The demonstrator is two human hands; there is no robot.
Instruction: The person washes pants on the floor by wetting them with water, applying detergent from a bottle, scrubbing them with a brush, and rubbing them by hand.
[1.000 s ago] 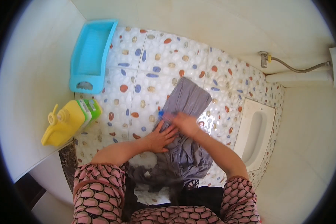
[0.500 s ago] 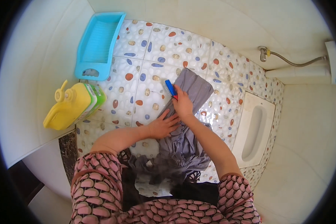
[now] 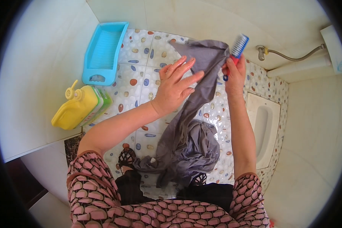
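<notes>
A scrub brush (image 3: 238,48) with a blue and red body and pale bristles is gripped in my right hand (image 3: 235,75), bristles turned up. The raised edge of a grey cloth (image 3: 207,60) meets that same hand and seems pinched in it along with the brush. From there the cloth runs down to a crumpled heap (image 3: 197,148) on the floor between my feet. My left hand (image 3: 177,85) hovers over the cloth's left side, fingers spread and wet, holding nothing. Whether its fingertips touch the fabric I cannot tell.
A turquoise washboard basin (image 3: 101,49) lies by the left wall, with a yellow pump jug (image 3: 78,108) nearer me. On the right are a white squat toilet (image 3: 263,129) and a wall valve with a hose (image 3: 292,57). The pebble-patterned floor (image 3: 140,83) looks wet.
My right hand has lifted the brush up and to the right, and the cloth's far part has risen with it. My left hand has come off the cloth and opened.
</notes>
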